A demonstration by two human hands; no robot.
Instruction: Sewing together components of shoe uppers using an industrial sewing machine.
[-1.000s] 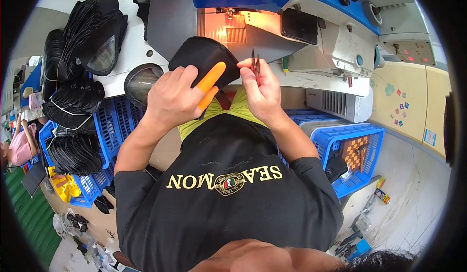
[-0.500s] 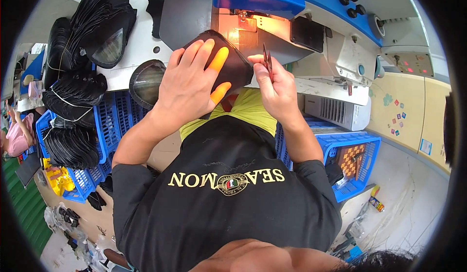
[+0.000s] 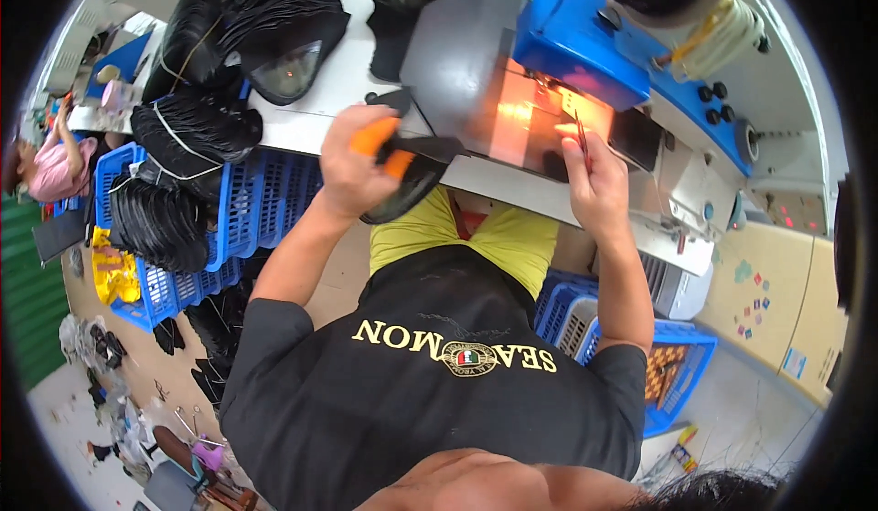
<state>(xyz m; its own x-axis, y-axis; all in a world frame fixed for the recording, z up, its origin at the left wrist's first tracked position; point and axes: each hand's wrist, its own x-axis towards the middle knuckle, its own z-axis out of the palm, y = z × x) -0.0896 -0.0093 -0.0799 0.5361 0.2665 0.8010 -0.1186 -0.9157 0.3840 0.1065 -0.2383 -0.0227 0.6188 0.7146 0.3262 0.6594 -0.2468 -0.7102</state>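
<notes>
My left hand (image 3: 352, 165), slightly blurred, wears orange covers on two fingers. It is closed on a black shoe-upper piece (image 3: 433, 151) at the table's front edge, left of the sewing machine. The piece is bent, and part of it hangs over my lap. My right hand (image 3: 599, 182) pinches small dark pointed thread snips (image 3: 583, 136), tips pointing up towards the machine's needle area. The blue sewing machine head (image 3: 581, 45) stands ahead, its lamp lighting the work plate (image 3: 514, 113) orange.
Stacks of tied black pieces (image 3: 197, 141) stand at the left on the table and above blue crates (image 3: 261, 200). More black pieces (image 3: 412, 4) lie behind the grey machine cover (image 3: 457, 54). Another blue crate (image 3: 681, 378) is at my right. A person in pink (image 3: 62, 165) sits far left.
My left hand has moved left off the machine's front and bent the shoe-upper piece, which lay flatter before. My right hand is nearer the needle area. The whole view has shifted.
</notes>
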